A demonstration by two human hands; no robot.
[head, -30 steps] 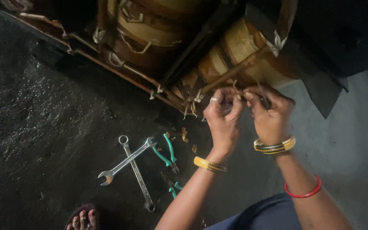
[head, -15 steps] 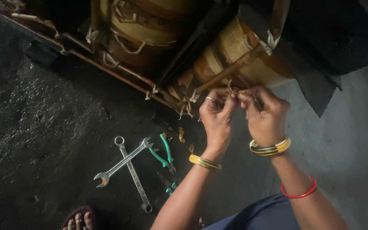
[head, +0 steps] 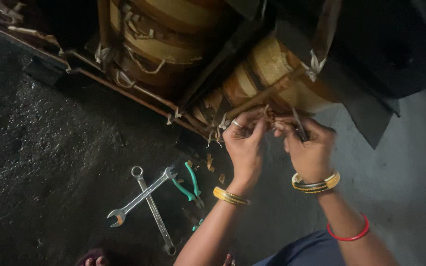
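My left hand (head: 245, 143) and my right hand (head: 309, 148) are raised together at the lower edge of a large brown wound coil assembly (head: 272, 69). Both pinch at frayed tape or paper strips (head: 267, 114) hanging from the coil's underside. My right hand also grips a thin dark tool (head: 299, 129) between its fingers. A ring shows on my left hand, and gold bangles sit on both wrists, with a red one further up the right arm.
Two crossed steel spanners (head: 144, 199) and green-handled pliers (head: 189, 182) lie on the dark gritty floor below left of my hands. Small brown scraps (head: 209, 161) lie near them. A copper-coloured rod (head: 124, 91) runs along the coils. My toes (head: 90, 260) show at the bottom edge.
The view has shifted slightly; my hands stay at the coil's edge, fingers working the strips a little closer together. The tools on the floor have not moved.
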